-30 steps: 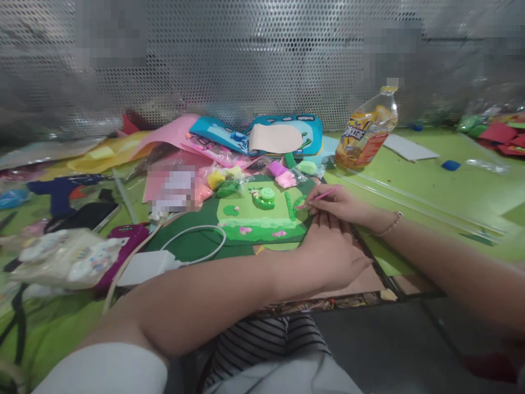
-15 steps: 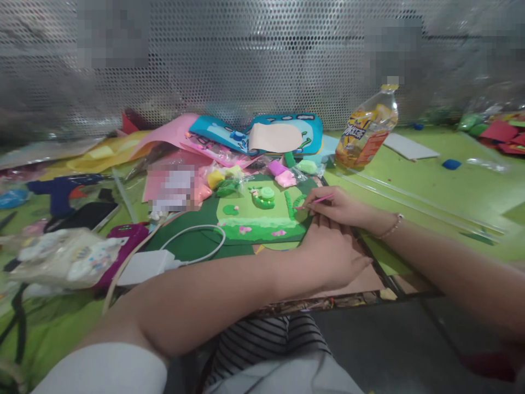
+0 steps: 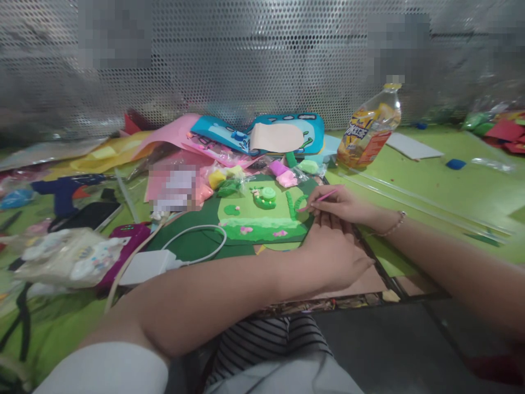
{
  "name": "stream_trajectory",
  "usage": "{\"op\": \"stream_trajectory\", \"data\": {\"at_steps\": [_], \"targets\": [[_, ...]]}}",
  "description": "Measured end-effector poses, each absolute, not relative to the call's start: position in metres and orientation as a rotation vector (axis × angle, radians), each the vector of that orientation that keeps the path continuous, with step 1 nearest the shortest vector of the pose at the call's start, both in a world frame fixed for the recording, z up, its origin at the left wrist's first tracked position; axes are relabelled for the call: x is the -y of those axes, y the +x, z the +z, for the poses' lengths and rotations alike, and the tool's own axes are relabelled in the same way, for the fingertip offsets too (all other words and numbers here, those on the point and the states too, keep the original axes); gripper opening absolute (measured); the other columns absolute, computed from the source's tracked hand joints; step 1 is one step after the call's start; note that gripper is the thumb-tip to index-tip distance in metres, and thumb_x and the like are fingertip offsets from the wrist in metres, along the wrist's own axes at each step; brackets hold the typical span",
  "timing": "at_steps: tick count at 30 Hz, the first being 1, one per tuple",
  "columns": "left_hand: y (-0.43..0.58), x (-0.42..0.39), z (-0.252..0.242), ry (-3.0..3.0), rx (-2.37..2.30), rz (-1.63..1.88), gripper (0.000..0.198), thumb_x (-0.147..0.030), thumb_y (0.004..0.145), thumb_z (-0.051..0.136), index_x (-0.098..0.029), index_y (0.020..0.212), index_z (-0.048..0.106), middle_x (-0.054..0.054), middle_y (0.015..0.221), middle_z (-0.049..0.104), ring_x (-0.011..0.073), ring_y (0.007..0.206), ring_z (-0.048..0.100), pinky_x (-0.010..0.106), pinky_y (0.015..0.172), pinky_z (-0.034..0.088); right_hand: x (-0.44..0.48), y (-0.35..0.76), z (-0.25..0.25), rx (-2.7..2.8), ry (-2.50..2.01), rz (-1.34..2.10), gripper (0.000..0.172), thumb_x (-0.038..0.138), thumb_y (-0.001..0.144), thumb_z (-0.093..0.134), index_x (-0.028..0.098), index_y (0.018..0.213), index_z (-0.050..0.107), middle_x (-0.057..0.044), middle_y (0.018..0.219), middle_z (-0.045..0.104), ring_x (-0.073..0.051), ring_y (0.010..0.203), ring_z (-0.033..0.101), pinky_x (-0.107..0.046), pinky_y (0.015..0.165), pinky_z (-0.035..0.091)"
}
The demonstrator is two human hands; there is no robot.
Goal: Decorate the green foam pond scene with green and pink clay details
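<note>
Broadly, the desk (image 3: 471, 191): crowded with craft materials, its near edge right before us.
Green panel (image 3: 254, 214): lying flat in front of us, with raised clay shapes on it; it could skid or crease if our resting weight leans hard on its near right corner.
Plastic bottle (image 3: 365, 148): standing beyond our right hand, seemingly leaning; a wide swing of that arm might topple it.
Left hand (image 3: 334, 254): palm down beside the panel's right side, fingers stretched out and gripping nothing we can see, their tips partly hidden; sliding it inward could smear soft clay.
Right hand (image 3: 340, 205): above the left fingertips, its own fingers pinched around the pink tool; we judge that a bump between the hands would jolt the point.
White cable (image 3: 225, 235): looped over the panel's left edge, near our left forearm; snagging it may drag the panel.
Clay snail (image 3: 266, 196): sitting on the panel's upper middle, well clear of both hands.
Curved green strip (image 3: 301, 201): right of the straight one; too much pressure would likely flatten or tear it.
Pink tool (image 3: 330, 194): tip at the curved strip; whether they touch, we cannot tell.
</note>
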State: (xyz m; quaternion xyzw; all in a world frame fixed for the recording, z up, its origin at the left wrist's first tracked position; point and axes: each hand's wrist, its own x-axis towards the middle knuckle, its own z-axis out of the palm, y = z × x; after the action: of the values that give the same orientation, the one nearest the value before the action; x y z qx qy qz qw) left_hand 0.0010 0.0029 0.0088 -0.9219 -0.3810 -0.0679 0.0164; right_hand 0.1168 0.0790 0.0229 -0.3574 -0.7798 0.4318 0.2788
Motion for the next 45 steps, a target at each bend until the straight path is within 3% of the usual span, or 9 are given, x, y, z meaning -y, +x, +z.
{"op": "stream_trajectory", "data": {"at_steps": [9, 22, 27, 37, 45], "targets": [[0.001, -0.002, 0.006, -2.87, 1.176, -0.252, 0.072, -0.058, 0.087, 0.03, 0.001, 0.126, 0.045, 0.028, 0.127, 0.044, 0.0368, 0.119, 0.041, 0.05, 0.099, 0.03, -0.076, 0.115, 0.026, 2.178, -1.011, 1.031, 0.018, 0.035, 0.081, 0.057, 0.018, 0.082, 0.06, -0.006, 0.085, 0.069, -0.018, 0.078, 0.064, -0.03, 0.068, 0.051], [0.001, -0.004, -0.002, -2.822, 1.073, -0.397, 0.067, -0.055, 0.088, 0.032, -0.001, 0.124, 0.049, 0.026, 0.124, 0.048, 0.0356, 0.116, 0.043, 0.05, 0.098, 0.03, -0.077, 0.118, 0.025, 2.256, -0.943, 0.996, 0.017, 0.035, 0.08, 0.057, 0.019, 0.083, 0.062, -0.005, 0.084, 0.069, -0.017, 0.078, 0.064, -0.03, 0.069, 0.051], [0.001, -0.004, 0.002, -2.854, 1.161, -0.287, 0.075, -0.058, 0.087, 0.03, 0.004, 0.127, 0.043, 0.03, 0.123, 0.046, 0.0368, 0.117, 0.042, 0.05, 0.098, 0.03, -0.076, 0.118, 0.024, 2.147, -0.949, 1.066, 0.015, 0.034, 0.081, 0.057, 0.019, 0.08, 0.06, -0.003, 0.074, 0.064, -0.018, 0.079, 0.065, -0.028, 0.064, 0.05], [0.001, -0.004, 0.001, -2.833, 1.136, -0.306, 0.073, -0.058, 0.087, 0.031, 0.003, 0.125, 0.046, 0.028, 0.122, 0.049, 0.036, 0.116, 0.043, 0.049, 0.097, 0.032, -0.077, 0.117, 0.024, 2.251, -0.961, 0.991, 0.019, 0.037, 0.082, 0.054, 0.019, 0.084, 0.06, -0.005, 0.084, 0.068, -0.018, 0.081, 0.064, -0.029, 0.07, 0.051], [0.0, -0.003, -0.001, -2.835, 1.076, -0.38, 0.063, -0.054, 0.088, 0.032, -0.004, 0.123, 0.051, 0.023, 0.128, 0.048, 0.0356, 0.12, 0.041, 0.049, 0.099, 0.03, -0.075, 0.115, 0.027, 2.298, -0.935, 0.918, 0.015, 0.031, 0.081, 0.055, 0.018, 0.083, 0.063, -0.005, 0.08, 0.067, -0.016, 0.073, 0.061, -0.028, 0.067, 0.05]]}}
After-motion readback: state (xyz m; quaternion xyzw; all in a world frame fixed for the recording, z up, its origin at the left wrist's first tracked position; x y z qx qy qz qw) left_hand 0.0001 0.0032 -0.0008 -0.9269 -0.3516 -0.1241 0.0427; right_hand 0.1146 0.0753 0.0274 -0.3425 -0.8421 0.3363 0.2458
